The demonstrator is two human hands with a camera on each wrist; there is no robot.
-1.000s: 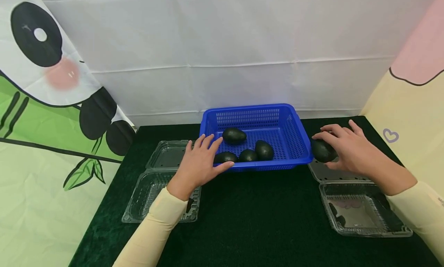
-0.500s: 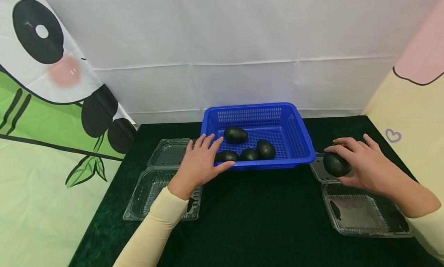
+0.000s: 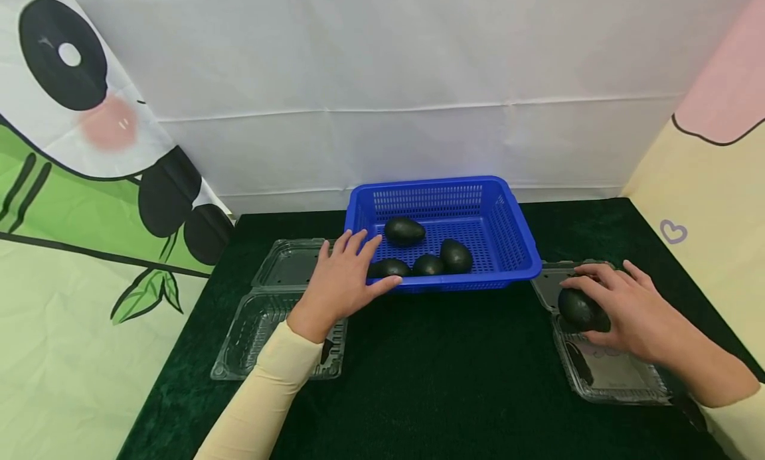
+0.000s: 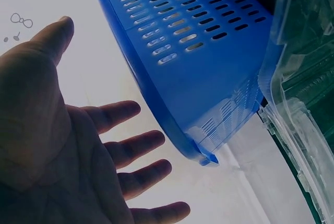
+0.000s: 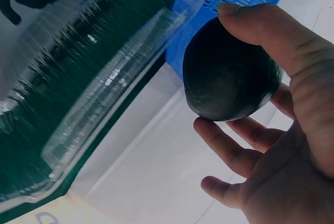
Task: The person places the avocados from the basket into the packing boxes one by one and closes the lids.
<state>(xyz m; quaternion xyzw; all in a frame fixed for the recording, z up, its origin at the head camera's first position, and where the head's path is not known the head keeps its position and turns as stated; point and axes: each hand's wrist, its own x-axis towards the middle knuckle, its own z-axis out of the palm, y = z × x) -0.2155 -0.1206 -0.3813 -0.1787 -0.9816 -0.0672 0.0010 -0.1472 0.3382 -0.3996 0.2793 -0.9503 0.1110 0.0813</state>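
In the head view my right hand (image 3: pixel 627 307) grips a dark green avocado (image 3: pixel 581 310) over the right clear clamshell box (image 3: pixel 615 374), whose lid lies folded back. The right wrist view shows the avocado (image 5: pixel 229 72) between thumb and fingers, with the little finger free of it. My left hand (image 3: pixel 340 281) is spread out, holding nothing, over the near left corner of the blue basket (image 3: pixel 466 284). Several avocados (image 3: pixel 404 231) lie in that basket. From the left wrist, the fingers (image 4: pixel 141 148) are straight and apart beside the basket wall (image 4: pixel 172 88).
A second open clamshell box (image 3: pixel 257 327) stands on the left, partly hidden by the left forearm. Dark green cloth (image 3: pixel 442 380) covers the table. A white sheet (image 3: pixel 418 81) hangs behind the basket, with printed cloths on both sides.
My right hand has carried the avocado rightward and towards me, from beside the basket's right corner to over the right box. The left hand has stayed in place.
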